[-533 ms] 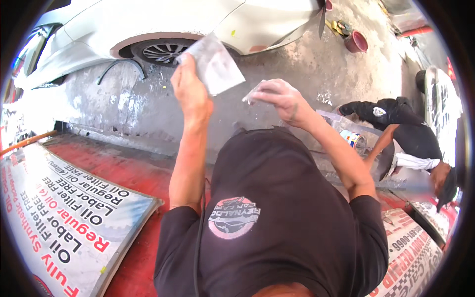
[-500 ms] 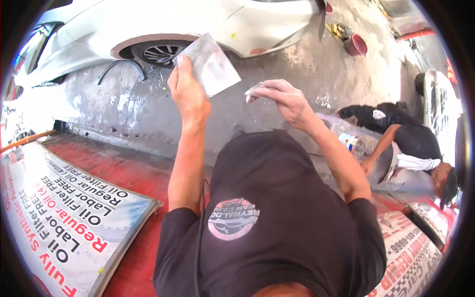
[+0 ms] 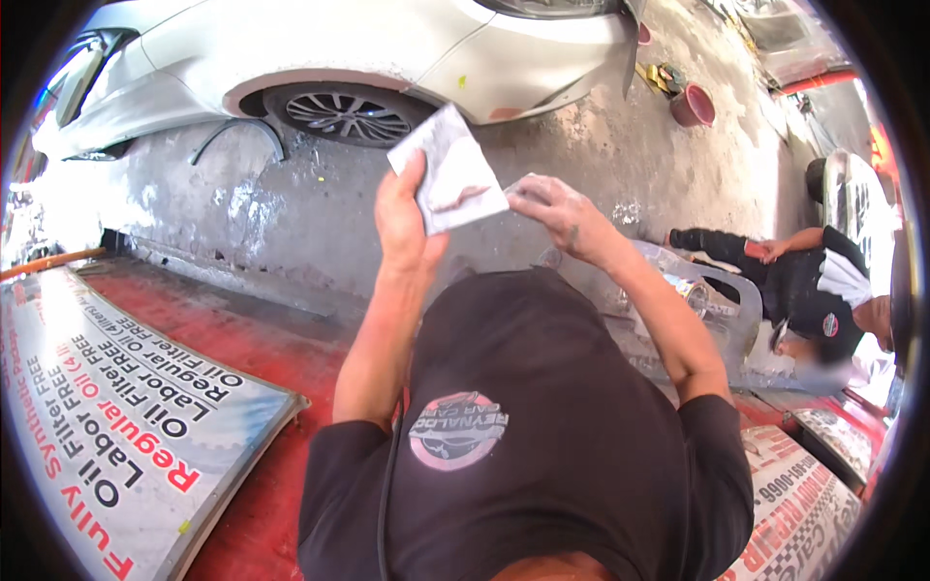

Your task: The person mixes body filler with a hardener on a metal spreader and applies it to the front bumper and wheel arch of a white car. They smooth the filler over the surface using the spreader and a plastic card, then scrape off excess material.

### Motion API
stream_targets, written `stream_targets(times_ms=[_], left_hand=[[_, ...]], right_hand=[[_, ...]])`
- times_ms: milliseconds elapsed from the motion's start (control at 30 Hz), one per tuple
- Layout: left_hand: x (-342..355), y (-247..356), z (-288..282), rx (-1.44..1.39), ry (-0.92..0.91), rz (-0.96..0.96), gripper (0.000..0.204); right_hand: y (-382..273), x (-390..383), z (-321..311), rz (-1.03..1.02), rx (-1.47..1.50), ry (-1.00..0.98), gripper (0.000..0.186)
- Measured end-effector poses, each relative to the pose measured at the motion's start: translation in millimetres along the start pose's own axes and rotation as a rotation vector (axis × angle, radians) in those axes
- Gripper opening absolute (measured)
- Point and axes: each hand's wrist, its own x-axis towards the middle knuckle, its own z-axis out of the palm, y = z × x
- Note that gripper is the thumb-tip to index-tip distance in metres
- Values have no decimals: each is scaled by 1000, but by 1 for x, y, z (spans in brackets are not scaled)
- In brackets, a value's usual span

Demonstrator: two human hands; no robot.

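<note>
My left hand grips a flat, whitish square plate by its near left edge, thumb on top. The plate is held tilted above the floor, and a greyish-pink smear or shadow lies across its face. At its right corner is my right hand, fingers bent and pressed together, touching or almost touching the edge. Pale residue coats those fingers. Whatever they pinch is too small to make out. Beyond the plate stands a silver-white car with its wheel turned toward me.
A curved trim strip lies on the concrete by the car. A dark red bucket stands at the far right. Two people, one in black, are beside a pale car part. Printed sign panels flank me.
The plate and my left hand have moved right and nearer, tilting differently. My right hand now meets the plate's corner, closing the earlier gap. The people at the right have shifted position.
</note>
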Motion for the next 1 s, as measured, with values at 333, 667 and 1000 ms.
stream_targets(times_ms=[333, 667, 1000], left_hand=[[-2, 7, 7, 309, 88, -89, 29], [0, 5, 2, 404, -3, 5, 26], [3, 8, 4, 441, 165, 111, 23]], right_hand=[[-61, 31, -47, -285, -296, 155, 46], [-55, 50, -44, -267, -246, 177, 51], [-47, 30, -19, -183, -182, 26, 59]])
